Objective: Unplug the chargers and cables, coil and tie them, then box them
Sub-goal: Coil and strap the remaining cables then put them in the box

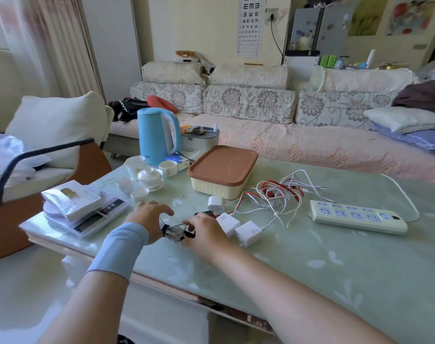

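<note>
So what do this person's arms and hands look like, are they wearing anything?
No gloves, and I see no rings or watch. Behind the left hand, a snug light-blue sleeve covers the wrist and part of the forearm. The right hand and its arm are uncovered.

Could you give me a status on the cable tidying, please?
Right hand pinches cable bundle, left hand against it, grip unclear. Tangled cables, chargers loose. Box lid on.

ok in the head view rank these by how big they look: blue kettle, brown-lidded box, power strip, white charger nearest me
1. brown-lidded box
2. blue kettle and power strip, about alike; kettle is farther back, so unranked
3. white charger
</note>
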Available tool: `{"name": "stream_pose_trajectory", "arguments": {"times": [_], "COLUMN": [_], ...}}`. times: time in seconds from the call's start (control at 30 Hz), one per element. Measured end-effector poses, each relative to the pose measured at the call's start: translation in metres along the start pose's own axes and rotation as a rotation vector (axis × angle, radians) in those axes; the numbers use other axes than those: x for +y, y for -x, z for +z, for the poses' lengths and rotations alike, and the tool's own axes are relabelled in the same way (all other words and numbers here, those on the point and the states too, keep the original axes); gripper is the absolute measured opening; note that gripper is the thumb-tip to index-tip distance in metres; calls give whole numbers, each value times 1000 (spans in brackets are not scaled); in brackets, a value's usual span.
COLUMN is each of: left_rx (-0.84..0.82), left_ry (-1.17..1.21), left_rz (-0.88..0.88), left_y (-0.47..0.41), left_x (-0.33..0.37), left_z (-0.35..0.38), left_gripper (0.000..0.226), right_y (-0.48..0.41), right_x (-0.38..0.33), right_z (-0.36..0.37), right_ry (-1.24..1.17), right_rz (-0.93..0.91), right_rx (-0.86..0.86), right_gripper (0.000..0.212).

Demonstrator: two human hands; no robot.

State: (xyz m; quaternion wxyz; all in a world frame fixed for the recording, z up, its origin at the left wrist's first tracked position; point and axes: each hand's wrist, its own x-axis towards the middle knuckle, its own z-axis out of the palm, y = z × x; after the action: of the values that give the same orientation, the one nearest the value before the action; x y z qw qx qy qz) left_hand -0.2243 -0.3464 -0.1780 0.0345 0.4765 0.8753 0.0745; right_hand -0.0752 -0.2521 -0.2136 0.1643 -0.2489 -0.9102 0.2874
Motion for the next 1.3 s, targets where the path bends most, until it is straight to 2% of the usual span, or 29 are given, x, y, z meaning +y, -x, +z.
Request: {"name": "stream_pose_trajectory", "arguments": {"times": [0.13, 0.2, 0.3, 0.4, 0.47, 0.53, 0.63, 0.7, 0.83, 0.9, 0.97, 1.1, 1.23, 1.3], "left_rx": [-81, -145, -190, -94, -26, -17, -71, -160, -279, -263, -245, -238, -246, -231], "left_ry": [118, 124, 34, -47, 69, 226, 257, 232, 58, 36, 117, 206, 147, 36], "left_rz": [-20, -38, -47, -47, -26, -7, 38, 80, 122, 107, 74, 114, 180, 175], "left_y": [-1, 0, 0, 0, -2, -6, -14, -18, -23, -27, -31, -30, -31, -34], "left_x": [-7, -6, -3, 10, 22, 36, 69, 95, 135, 146, 153, 179, 214, 227], "left_z": [14, 18, 20, 13, 9, 6, 11, 19, 32, 35, 36, 37, 34, 29], "left_gripper": [52, 58, 59, 51, 52, 52, 53, 62, 83, 81, 73, 61, 53, 49], "right_y": [-24, -29, -25, -13, -7, -3, 7, 15, 29, 38, 49, 74, 100, 109], "right_x": [-7, -8, -8, -3, 6, 21, 46, 63, 87, 97, 107, 126, 136, 142], "right_z": [22, 28, 23, 1, -17, -34, -54, -62, -77, -89, -104, -137, -171, -185], "right_ry": [102, 130, 127, 116, 156, 298, 479, 531, 491, 480, 468, 483, 467, 391], "right_rz": [-19, 4, -27, -65, -57, -43, 118, 194, 185, 191, 202, 213, 238, 284], "right_rx": [-23, -32, -85, -110, -46, 37, -63, -149, -187, -186, -191, -288, -394, -431], "right_gripper": [20, 17, 24, 38, 41, 39, 57, 68, 72, 72, 74, 78, 67, 57]}}
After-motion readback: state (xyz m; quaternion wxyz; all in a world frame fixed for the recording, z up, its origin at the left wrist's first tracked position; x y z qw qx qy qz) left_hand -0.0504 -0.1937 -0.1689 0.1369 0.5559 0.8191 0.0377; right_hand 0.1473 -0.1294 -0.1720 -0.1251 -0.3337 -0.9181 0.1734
